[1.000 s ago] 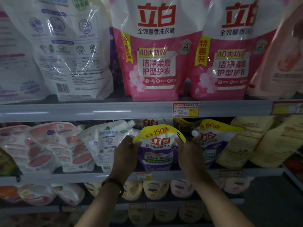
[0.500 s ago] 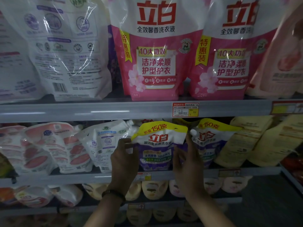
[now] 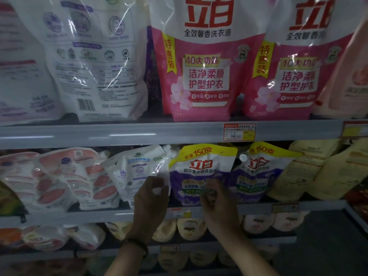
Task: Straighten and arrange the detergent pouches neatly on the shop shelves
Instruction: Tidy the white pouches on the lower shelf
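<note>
Both forearms reach up; left hand [image 3: 152, 198] and right hand [image 3: 217, 202] curled (grip unclear).

Left hand [image 3: 151, 194] and right hand [image 3: 217, 196] slid down the purple pouch [image 3: 201, 168].

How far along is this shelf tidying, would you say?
Done: on the top shelf, the pink pouches stand upright, labels forward. In hand: the left hand and right hand grip the purple pouch on the middle shelf; it looks nearly straight. Left: the white pouch beside it leans, as do the second purple pouch, the yellow pouches and the salmon-patterned pouches.
</note>
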Available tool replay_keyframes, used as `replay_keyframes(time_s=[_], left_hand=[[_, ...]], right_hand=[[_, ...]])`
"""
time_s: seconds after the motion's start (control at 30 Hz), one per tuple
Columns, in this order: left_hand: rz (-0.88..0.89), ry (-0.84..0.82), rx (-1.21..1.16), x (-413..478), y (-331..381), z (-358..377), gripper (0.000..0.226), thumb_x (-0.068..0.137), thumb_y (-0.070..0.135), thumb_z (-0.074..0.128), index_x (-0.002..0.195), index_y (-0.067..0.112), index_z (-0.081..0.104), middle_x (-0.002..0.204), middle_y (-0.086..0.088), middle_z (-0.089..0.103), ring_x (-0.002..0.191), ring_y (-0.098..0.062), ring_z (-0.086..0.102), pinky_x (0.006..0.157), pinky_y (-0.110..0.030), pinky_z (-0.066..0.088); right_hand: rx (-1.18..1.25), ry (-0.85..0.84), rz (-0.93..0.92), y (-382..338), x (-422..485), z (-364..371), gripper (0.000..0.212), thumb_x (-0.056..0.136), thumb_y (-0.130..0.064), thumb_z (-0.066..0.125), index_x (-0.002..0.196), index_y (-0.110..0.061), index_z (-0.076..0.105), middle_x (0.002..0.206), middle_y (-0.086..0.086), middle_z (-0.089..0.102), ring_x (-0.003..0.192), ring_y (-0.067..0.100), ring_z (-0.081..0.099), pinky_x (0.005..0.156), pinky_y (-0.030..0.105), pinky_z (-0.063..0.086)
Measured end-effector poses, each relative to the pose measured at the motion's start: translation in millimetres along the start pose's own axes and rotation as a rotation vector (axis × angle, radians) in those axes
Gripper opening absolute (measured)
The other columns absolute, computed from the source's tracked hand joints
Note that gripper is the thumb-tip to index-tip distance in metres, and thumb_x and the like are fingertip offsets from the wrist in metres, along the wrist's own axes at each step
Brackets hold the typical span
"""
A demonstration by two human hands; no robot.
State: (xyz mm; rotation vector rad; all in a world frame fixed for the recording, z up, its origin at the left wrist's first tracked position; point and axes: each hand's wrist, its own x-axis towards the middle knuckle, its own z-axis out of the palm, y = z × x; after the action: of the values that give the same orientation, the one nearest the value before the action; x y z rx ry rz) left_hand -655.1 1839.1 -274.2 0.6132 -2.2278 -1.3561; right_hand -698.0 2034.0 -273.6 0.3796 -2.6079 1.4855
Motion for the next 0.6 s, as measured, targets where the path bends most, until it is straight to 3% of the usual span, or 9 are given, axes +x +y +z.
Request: replay_keyframes(time_s=[0.17,0.33,0.4,0.5,0.6], left_hand=[[-0.039,0.034,0.053,3.3,-23.4,-29.7,0.017,0.098,0.022,0.071,0.103,0.034,0.061,0.104,0.009,0.07,0.093,-0.016,0.071,0.076,-0.029,0.053],[-0.025,0.121,0.091,4.4,-37.3,-64.8,0.03,0.095,0.018,0.076,0.119,0.02,0.058,0.111,0.006,0.064,0.085,0.004,0.058,0.065,-0.009,0.041],[-0.019,0.14,0.04,9.8,-42.3,-77.3,0.034,0.095,0.018,0.077,0.12,0.019,0.054,0.113,0.002,0.063,0.086,-0.001,0.065,0.066,-0.014,0.048],[0.006,0.189,-0.001,18.9,-47.7,-91.6,0.046,0.092,0.018,0.079,0.127,0.02,0.049,0.121,-0.005,0.061,0.093,-0.023,0.072,0.069,-0.037,0.062],[0.058,0.224,-0.069,21.6,-38.6,-100.7,0.06,0.092,0.013,0.079,0.141,0.018,0.043,0.132,-0.005,0.058,0.098,-0.016,0.072,0.075,-0.033,0.063]], right_hand=[[0.072,-0.041,0.031,-21.4,-9.4,24.0,0.028,0.1,-0.019,0.07,0.127,-0.026,0.064,0.117,-0.014,0.069,0.104,-0.001,0.069,0.087,0.024,0.06],[0.151,-0.046,0.046,-44.6,-15.9,48.8,0.025,0.101,-0.017,0.069,0.124,-0.024,0.064,0.114,-0.012,0.069,0.104,-0.008,0.066,0.081,0.013,0.054],[0.191,-0.059,0.068,-52.5,-17.4,58.7,0.024,0.1,-0.014,0.07,0.122,-0.021,0.065,0.114,-0.011,0.069,0.104,-0.014,0.064,0.079,0.01,0.053],[0.242,-0.103,0.09,-65.1,-20.0,70.6,0.023,0.1,-0.014,0.07,0.12,-0.024,0.065,0.112,-0.015,0.069,0.1,-0.015,0.065,0.076,0.012,0.054],[0.218,-0.131,0.095,-73.1,-20.7,76.7,0.022,0.099,-0.018,0.071,0.117,-0.027,0.064,0.111,-0.015,0.069,0.099,-0.012,0.066,0.077,0.009,0.052]])
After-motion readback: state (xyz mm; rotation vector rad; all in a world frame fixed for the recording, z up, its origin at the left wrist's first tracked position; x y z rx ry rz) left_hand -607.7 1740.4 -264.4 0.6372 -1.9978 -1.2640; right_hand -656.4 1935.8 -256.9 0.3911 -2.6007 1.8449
